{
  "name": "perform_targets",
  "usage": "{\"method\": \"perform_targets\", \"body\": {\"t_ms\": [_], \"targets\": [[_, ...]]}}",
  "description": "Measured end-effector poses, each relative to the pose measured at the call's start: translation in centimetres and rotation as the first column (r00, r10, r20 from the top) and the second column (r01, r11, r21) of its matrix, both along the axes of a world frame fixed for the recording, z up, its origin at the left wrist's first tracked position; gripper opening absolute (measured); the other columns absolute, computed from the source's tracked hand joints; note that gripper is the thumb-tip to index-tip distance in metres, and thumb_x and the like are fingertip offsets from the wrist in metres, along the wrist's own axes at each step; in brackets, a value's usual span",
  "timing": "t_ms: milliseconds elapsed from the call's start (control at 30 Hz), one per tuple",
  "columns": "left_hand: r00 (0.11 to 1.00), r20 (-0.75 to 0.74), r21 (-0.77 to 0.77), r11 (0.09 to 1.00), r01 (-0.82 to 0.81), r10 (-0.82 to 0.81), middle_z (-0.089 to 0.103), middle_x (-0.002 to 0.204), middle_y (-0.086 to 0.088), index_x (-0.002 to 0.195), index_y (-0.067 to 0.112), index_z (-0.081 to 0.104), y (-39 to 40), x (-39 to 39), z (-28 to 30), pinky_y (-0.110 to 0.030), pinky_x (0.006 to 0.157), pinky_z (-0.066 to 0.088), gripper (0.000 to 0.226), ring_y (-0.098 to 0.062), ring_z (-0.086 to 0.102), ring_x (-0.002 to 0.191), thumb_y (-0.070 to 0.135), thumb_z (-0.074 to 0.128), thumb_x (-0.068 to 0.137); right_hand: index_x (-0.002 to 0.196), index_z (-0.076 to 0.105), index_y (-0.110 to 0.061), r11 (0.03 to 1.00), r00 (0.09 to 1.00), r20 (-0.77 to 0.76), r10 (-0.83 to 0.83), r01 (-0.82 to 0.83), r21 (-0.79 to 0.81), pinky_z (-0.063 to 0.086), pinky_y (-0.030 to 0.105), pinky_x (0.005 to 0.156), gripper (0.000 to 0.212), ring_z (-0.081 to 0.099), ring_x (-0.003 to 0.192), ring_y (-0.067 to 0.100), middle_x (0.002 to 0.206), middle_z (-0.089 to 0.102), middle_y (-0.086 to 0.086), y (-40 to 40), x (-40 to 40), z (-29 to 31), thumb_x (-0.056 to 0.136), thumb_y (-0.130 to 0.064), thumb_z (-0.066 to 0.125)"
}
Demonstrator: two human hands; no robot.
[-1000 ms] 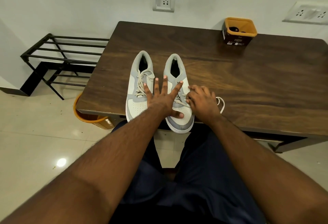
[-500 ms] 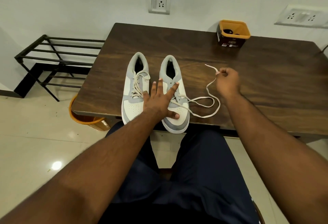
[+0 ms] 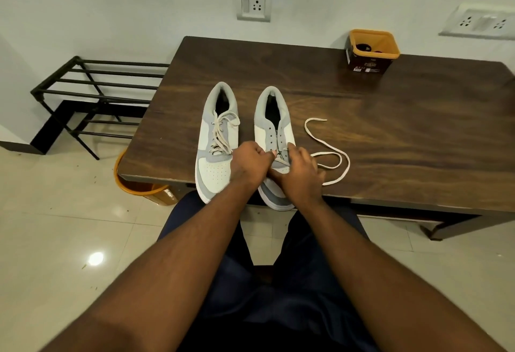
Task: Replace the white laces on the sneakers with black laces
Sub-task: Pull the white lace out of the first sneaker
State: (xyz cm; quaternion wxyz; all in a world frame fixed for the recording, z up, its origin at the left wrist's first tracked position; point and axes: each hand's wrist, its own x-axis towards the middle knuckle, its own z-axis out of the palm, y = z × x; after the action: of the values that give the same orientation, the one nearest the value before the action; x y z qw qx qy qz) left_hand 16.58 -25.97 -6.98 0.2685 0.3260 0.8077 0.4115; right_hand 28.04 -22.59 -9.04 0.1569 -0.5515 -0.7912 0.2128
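Two grey and white sneakers stand side by side near the front edge of the dark wooden table (image 3: 404, 134), toes toward me. The left sneaker (image 3: 216, 167) keeps its white lace threaded. The right sneaker (image 3: 271, 123) has bare upper eyelets. Its white lace (image 3: 331, 154) trails out in loops on the table to the right. My left hand (image 3: 250, 165) and my right hand (image 3: 301, 176) meet over the lower eyelets of the right sneaker, fingers curled and pinching the lace there. My hands hide the lowest eyelets.
A brown box with an orange rim (image 3: 370, 50) stands at the table's back right with dark items inside. A black metal rack (image 3: 97, 92) stands on the floor to the left. An orange bucket (image 3: 131, 184) sits under the table's left corner.
My right hand let go of the lace end it had pulled out to the right and came back to the shoe. My left hand went from flat on the sneaker to curled at the lace.
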Motion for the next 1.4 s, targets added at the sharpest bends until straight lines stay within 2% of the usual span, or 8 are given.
{"method": "perform_targets", "body": {"t_ms": [267, 400, 567, 667, 867, 1133, 1300, 1400], "targets": [[0.995, 0.094, -0.034, 0.999, 0.033, -0.029, 0.066, 0.069, -0.026, 0.068, -0.010, 0.062, 0.1, -0.7, 0.5, -0.046, 0.062, 0.056, 0.019, -0.026, 0.058, 0.056, 0.007, 0.067, 0.076, 0.145, 0.038, -0.027, 0.999, 0.999, -0.004, -0.033, 0.033, 0.036, 0.029, 0.046, 0.102, 0.088, 0.035, 0.136, 0.019, 0.148, 0.039, -0.003, 0.6, -0.5, -1.5, 0.072, -0.072, 0.062], [0.973, 0.231, -0.047, 0.999, 0.024, -0.013, 0.060, 0.058, -0.018, 0.066, -0.007, 0.063, -0.8, -0.6, 2.2, -0.036, 0.055, 0.052, 0.014, -0.021, 0.058, 0.053, 0.003, 0.070, 0.074, 0.146, 0.037, -0.032, 0.998, 0.997, 0.068, -0.048, 0.046, 0.041, 0.027, 0.046, 0.103, 0.091, 0.034, 0.137, 0.019, 0.151, 0.035, -0.006, 0.6, -0.6, -1.3, 0.069, -0.078, 0.054], [0.797, 0.489, 0.132, 0.933, 0.334, -0.355, 0.066, 0.067, -0.009, 0.069, 0.001, 0.071, -4.6, 0.3, 7.4, -0.018, 0.051, 0.036, 0.011, -0.004, 0.048, 0.051, -0.003, 0.068, 0.080, 0.146, 0.036, -0.030, 0.996, 0.998, 0.048, -0.037, 0.033, 0.083, 0.025, 0.056, 0.107, 0.074, 0.034, 0.138, 0.021, 0.150, 0.036, -0.005, 0.7, -0.4, -2.0, 0.081, -0.052, 0.064], [0.797, 0.451, 0.122, 0.912, 0.391, -0.402, 0.066, 0.066, -0.008, 0.071, 0.002, 0.070, -5.4, -0.3, 8.9, -0.018, 0.049, 0.036, 0.014, -0.004, 0.045, 0.050, 0.008, 0.070, 0.084, 0.144, 0.038, -0.031, 0.994, 0.998, 0.042, -0.042, 0.038, 0.099, 0.026, 0.055, 0.106, 0.077, 0.035, 0.136, 0.020, 0.148, 0.038, -0.007, 0.7, -0.4, -2.1, 0.078, -0.056, 0.066], [0.981, 0.195, 0.013, 1.000, 0.002, -0.005, 0.056, 0.064, -0.006, 0.077, -0.002, 0.065, -1.7, -2.0, 5.3, -0.023, 0.054, 0.041, 0.032, -0.013, 0.047, 0.053, 0.028, 0.071, 0.087, 0.145, 0.035, -0.032, 0.999, 0.997, 0.072, -0.035, 0.032, 0.036, 0.021, 0.057, 0.108, 0.091, 0.032, 0.138, 0.019, 0.152, 0.032, -0.009, 0.7, -0.7, -1.4, 0.070, -0.079, 0.058], [0.971, -0.155, -0.190, 0.970, 0.149, -0.180, 0.069, 0.078, -0.007, 0.072, 0.011, 0.060, 0.6, -0.4, 2.0, -0.031, 0.069, 0.050, 0.021, -0.023, 0.065, 0.076, 0.024, 0.072, 0.084, 0.146, 0.033, -0.034, 0.998, 0.995, 0.082, -0.058, 0.056, 0.026, 0.021, 0.056, 0.109, 0.076, 0.033, 0.138, 0.016, 0.152, 0.032, -0.011, 0.8, -0.8, -1.5, 0.081, -0.062, 0.059], [0.964, 0.030, -0.189, 0.945, 0.265, -0.264, 0.073, 0.080, -0.016, 0.076, -0.002, 0.069, -0.1, -1.3, 2.9, -0.039, 0.079, 0.059, 0.014, -0.026, 0.070, 0.080, 0.009, 0.074, 0.083, 0.145, 0.035, -0.035, 0.998, 0.995, 0.082, -0.060, 0.058, 0.021, 0.021, 0.057, 0.108, 0.082, 0.031, 0.139, 0.020, 0.150, 0.033, -0.011, 0.8, -0.9, -1.6, 0.074, -0.069, 0.061], [0.840, 0.257, -0.074, 0.857, 0.511, -0.478, 0.072, 0.081, -0.015, 0.089, -0.007, 0.071, -2.6, -1.3, 6.9, -0.020, 0.061, 0.053, 0.012, -0.007, 0.064, 0.062, 0.004, 0.073, 0.084, 0.144, 0.036, -0.033, 0.998, 0.997, 0.053, -0.052, 0.051, 0.031, 0.020, 0.058, 0.109, 0.075, 0.027, 0.141, 0.023, 0.151, 0.035, -0.009, 0.6, -0.7, -1.6, 0.079, -0.059, 0.061]]}}
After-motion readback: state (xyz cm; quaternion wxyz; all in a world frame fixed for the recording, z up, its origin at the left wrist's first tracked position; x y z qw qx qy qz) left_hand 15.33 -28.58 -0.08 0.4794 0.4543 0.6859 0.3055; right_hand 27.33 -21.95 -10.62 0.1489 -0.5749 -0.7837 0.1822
